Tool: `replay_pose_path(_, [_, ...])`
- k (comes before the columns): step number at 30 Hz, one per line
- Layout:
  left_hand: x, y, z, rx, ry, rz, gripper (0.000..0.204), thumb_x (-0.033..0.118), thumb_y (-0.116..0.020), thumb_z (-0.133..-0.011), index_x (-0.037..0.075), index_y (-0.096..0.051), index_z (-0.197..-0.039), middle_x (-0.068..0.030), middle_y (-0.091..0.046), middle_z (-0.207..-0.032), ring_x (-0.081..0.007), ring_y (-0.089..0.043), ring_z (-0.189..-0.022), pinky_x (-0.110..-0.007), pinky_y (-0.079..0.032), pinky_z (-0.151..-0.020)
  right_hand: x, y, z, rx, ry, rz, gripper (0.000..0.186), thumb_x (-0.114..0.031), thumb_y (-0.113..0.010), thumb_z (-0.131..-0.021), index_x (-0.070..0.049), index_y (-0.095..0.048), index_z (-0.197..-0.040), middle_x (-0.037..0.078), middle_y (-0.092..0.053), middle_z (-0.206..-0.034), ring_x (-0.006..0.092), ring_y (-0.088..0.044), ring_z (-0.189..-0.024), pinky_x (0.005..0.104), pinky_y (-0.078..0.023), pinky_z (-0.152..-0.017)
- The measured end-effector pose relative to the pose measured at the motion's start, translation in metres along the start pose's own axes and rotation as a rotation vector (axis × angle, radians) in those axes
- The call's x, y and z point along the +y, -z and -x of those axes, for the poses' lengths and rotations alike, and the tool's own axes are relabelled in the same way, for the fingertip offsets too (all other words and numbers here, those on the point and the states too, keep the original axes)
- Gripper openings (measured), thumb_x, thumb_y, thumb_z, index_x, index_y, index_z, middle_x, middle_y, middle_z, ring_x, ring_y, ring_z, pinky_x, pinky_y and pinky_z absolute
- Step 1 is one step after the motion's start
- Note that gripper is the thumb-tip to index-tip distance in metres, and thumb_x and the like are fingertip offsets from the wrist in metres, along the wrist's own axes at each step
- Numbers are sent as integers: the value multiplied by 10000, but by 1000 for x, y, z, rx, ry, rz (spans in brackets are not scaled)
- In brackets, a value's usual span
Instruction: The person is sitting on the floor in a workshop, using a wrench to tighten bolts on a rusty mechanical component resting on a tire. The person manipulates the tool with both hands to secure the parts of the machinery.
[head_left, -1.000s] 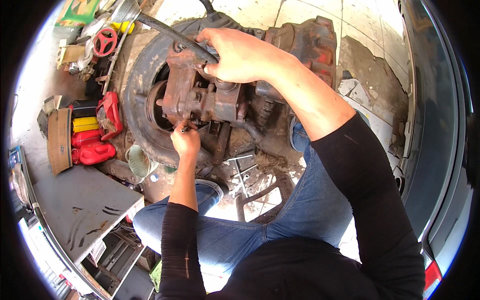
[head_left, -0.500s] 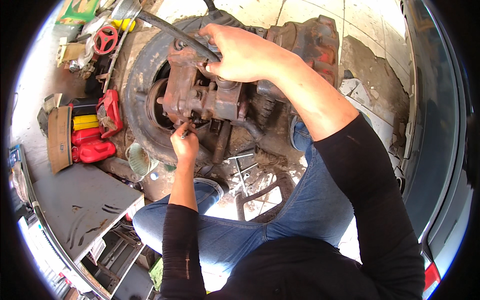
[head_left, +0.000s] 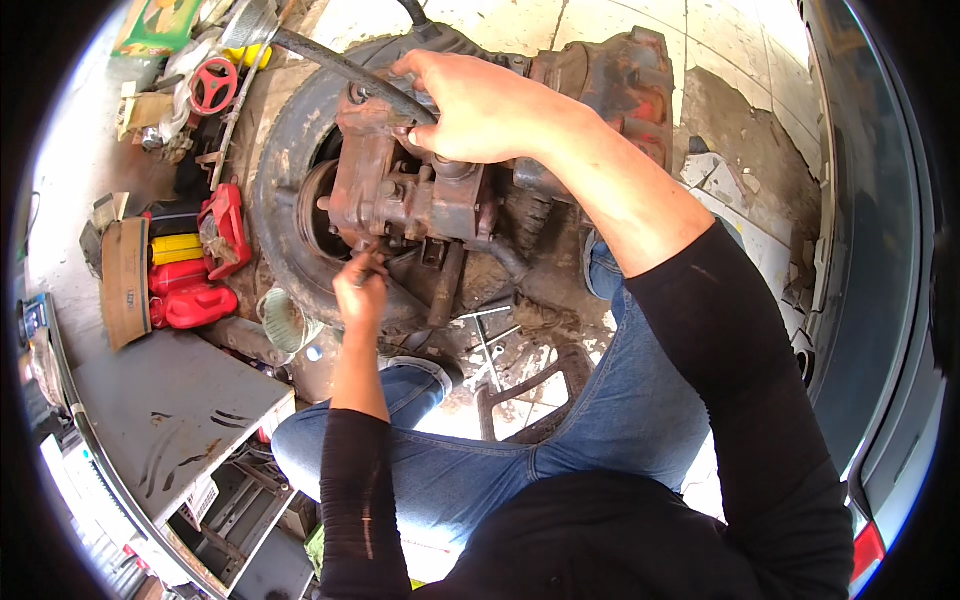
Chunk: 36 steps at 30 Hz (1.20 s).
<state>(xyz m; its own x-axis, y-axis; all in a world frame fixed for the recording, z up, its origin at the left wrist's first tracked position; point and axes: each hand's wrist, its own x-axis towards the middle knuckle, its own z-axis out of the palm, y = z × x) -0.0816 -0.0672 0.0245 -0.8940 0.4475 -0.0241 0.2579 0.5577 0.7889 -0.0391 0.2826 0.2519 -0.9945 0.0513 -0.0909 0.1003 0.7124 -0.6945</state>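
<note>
A rusty, reddish-brown gearbox-like casing (head_left: 365,180) lies across a large black tyre (head_left: 275,165). My right hand (head_left: 490,105) reaches over its top, with thumb and fingers closed around the end of a black tube (head_left: 345,68). That tube slopes up left to a grey, funnel-like metal piece (head_left: 250,22). My left hand (head_left: 360,292) is closed at the casing's lower left corner, its fingertips close to a bolt area. Something small and dark shows at those fingers, too unclear to name.
Between my legs lie a metal cross-shaped wrench (head_left: 485,340) and a dark frame (head_left: 530,400). At left are red jugs (head_left: 200,305), a cardboard piece (head_left: 125,285), a greenish basket (head_left: 285,320) and a grey metal cabinet (head_left: 170,410). A dark vehicle side (head_left: 880,250) runs along the right.
My left hand has shifted slightly down and left, turning at the wrist. My right hand keeps its place on the tube. The whole view has moved a little.
</note>
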Motion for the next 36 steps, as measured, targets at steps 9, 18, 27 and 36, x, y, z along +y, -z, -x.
replay_pose_path(9, [-6, -4, -9, -2, -96, -64, 166, -134, -560, -869, -34, -690, -893, -108, -780, -1001, -125, -647, -715, -296, -512, -627, 8, -5, 0, 42, 33, -38, 698, -205, -774, -903, 15, -464, -1488, 273, -619, -1388, 383, -602, -1328, 453, -485, -1132])
replay_pose_path(18, [-1, 14, -22, 13, 114, 167, 165, -72, -658, -883, -1, -629, -737, -106, -776, -954, -180, -704, -874, -295, -534, -800, 5, -6, -3, 32, 60, -31, 679, -200, -775, -898, 29, -484, -1467, 284, -628, -1366, 390, -611, -1313, 446, -486, -1127])
replay_pose_path(27, [39, 10, -27, -113, 158, -33, 149, -119, -536, -826, -43, -656, -783, -132, -791, -996, -191, -722, -881, -311, -549, -836, 9, -4, 0, 47, 43, -29, 671, -196, -775, -899, 25, -489, -1465, 276, -644, -1348, 394, -623, -1297, 457, -500, -1106])
replay_pose_path(36, [51, 3, -21, -74, 148, -195, 179, -44, -552, -803, 16, -719, -780, -121, -789, -923, -317, -745, -831, -361, -555, -789, 4, -2, 2, 38, 31, -7, 672, -195, -769, -905, 4, -484, -1480, 276, -643, -1352, 388, -619, -1307, 458, -497, -1114])
